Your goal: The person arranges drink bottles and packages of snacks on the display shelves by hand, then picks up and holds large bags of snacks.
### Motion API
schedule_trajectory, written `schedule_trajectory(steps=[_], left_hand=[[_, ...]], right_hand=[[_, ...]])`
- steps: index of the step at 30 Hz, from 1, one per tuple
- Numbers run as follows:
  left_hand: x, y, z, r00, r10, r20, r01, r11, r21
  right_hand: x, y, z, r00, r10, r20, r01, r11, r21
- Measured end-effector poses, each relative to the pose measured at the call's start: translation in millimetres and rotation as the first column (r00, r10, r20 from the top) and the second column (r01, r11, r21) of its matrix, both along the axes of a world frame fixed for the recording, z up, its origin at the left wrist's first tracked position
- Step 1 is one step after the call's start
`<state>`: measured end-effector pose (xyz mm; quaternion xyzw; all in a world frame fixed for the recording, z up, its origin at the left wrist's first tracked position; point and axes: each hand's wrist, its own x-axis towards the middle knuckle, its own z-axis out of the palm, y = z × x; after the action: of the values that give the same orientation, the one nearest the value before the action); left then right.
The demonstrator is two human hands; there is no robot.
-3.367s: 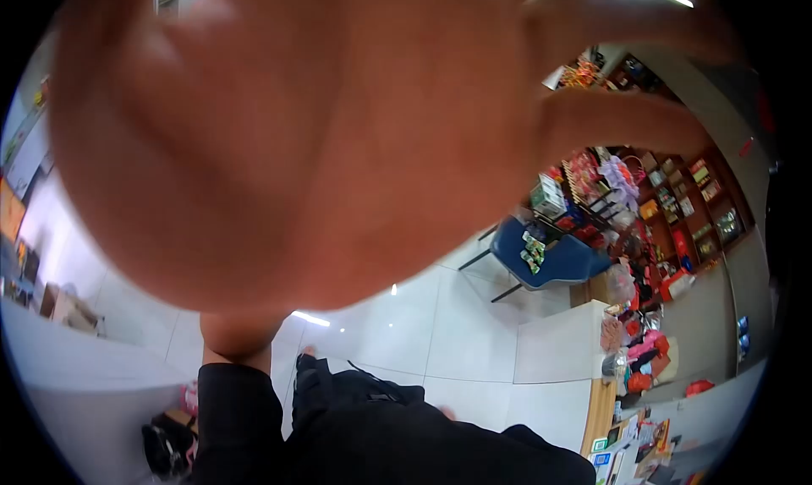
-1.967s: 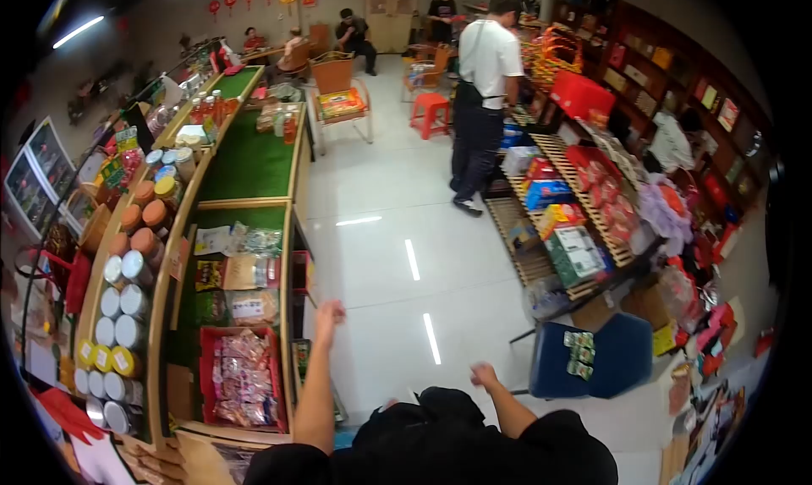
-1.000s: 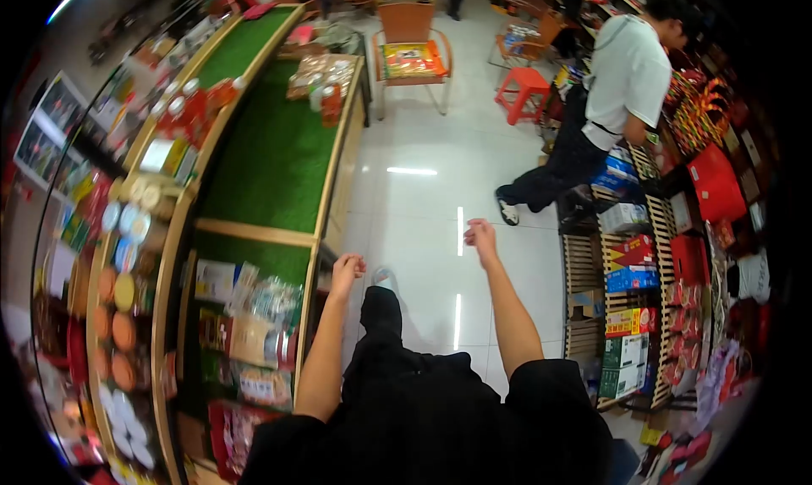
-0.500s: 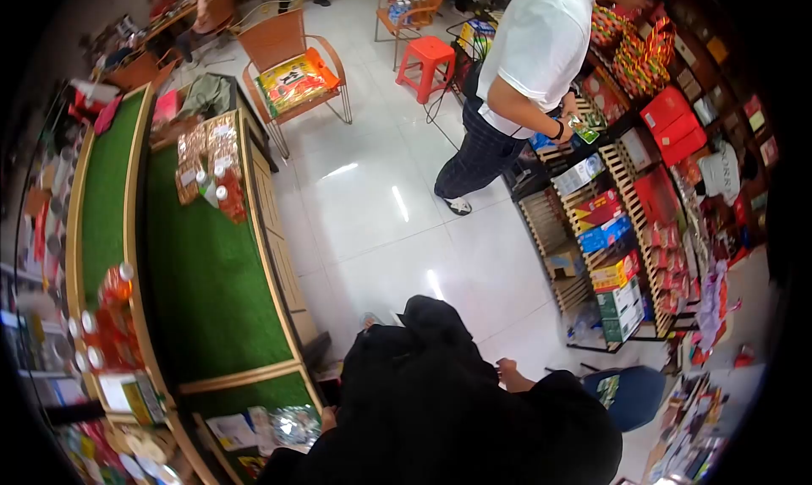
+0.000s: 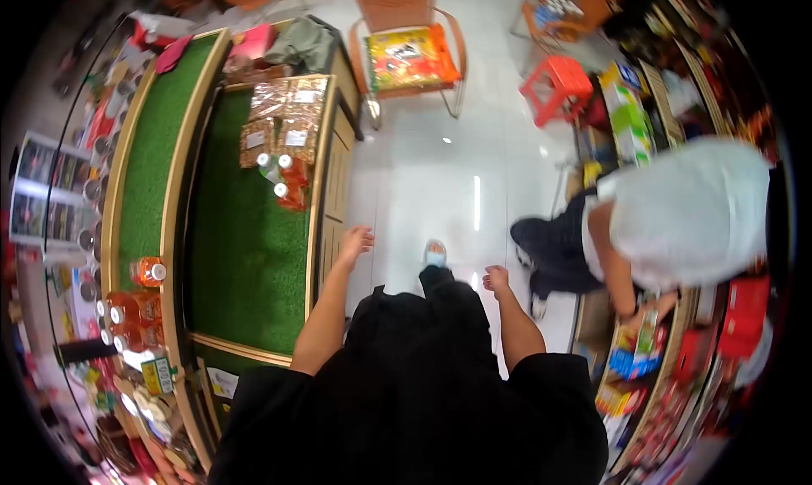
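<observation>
My left hand (image 5: pixel 356 243) hangs beside the wooden edge of the display counter (image 5: pixel 247 295), which is lined with green turf. Its fingers are loosely apart and it holds nothing. Over the white tiled floor, my right hand (image 5: pixel 496 279) is held out with slightly bent fingers, apart from any object and with nothing visible in it. Nearest things on the counter are bottles of orange-red liquid (image 5: pixel 292 183) with white caps and several clear packs of brown goods (image 5: pixel 288 117).
A person in a white shirt (image 5: pixel 689 210) bends over the slatted shelf (image 5: pixel 677 303) at right, a hand among boxes. Ahead stand a chair (image 5: pixel 396 1) bearing a colourful bag (image 5: pixel 412 60) and a red stool (image 5: pixel 558 87). More bottles (image 5: pixel 135 316) stand at left.
My view has shifted forward and turned. Both my hands have come further out from my body. The other person now bends lower and appears further right and nearer.
</observation>
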<state>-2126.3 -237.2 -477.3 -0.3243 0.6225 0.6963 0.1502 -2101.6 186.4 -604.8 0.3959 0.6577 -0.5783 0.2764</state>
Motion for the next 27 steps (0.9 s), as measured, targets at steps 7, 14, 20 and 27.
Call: schedule_trajectory(steps=[7,14,20,27], left_hand=[[-50,9,-19,0.991,-0.059,0.121,0.071,0.992,-0.100],[75,-45,-89,0.651,0.477,0.591,-0.601,0.799,0.017],[109,-123,-80,0.181,0.982,0.062,-0.960,0.162,0.227],[63,-248,108,-0.429,0.750,-0.504,-0.870,-0.194,0.453]], right_hand=[[-218,-44,64,0.976,0.036,-0.214,-0.057,0.994,-0.095],[-237,-84,1,0.917,0.232,-0.326,-0.237,0.971,0.023],[-230,-43,-68,0.660,0.497,-0.563,-0.382,0.868,0.319],[-457,-162,-4,0.862,0.427,-0.274,-0.353,0.893,0.280]])
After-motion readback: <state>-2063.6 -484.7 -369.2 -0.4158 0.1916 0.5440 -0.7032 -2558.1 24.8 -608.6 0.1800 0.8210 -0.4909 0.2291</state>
